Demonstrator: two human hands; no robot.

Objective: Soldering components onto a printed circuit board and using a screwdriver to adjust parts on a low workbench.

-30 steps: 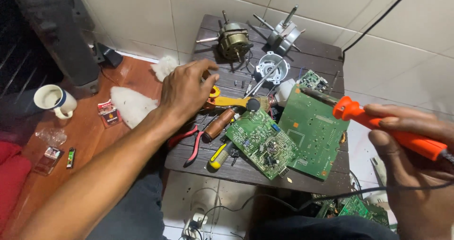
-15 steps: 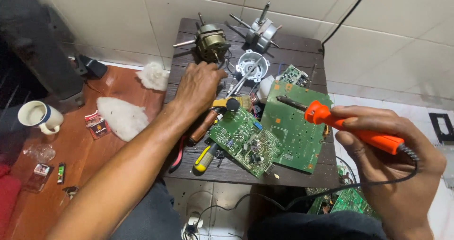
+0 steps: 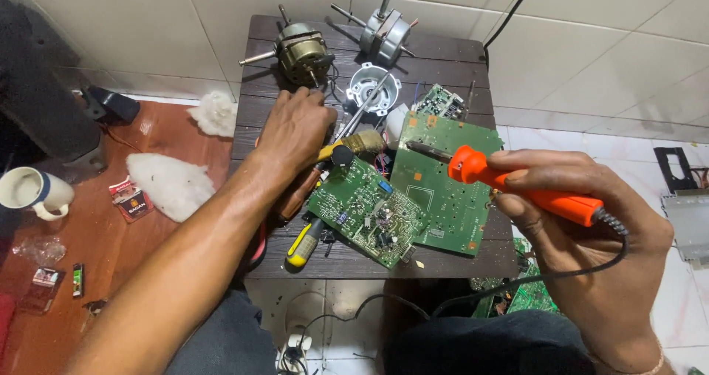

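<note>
Two fan motors (image 3: 301, 48) far on worktop (image 3: 443, 50); white mug (image 3: 33, 192) (blue-striped) and cotton wads (image 3: 171, 184) on floor, left.

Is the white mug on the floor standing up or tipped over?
Standing up. The white mug with a dark band sits on the reddish floor with its open mouth facing upward.

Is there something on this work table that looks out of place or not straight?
Yes. Two green circuit boards lie tilted and overlapping, and one corner passes the edge of the small dark table. White fluff lies on the red floor.
</note>
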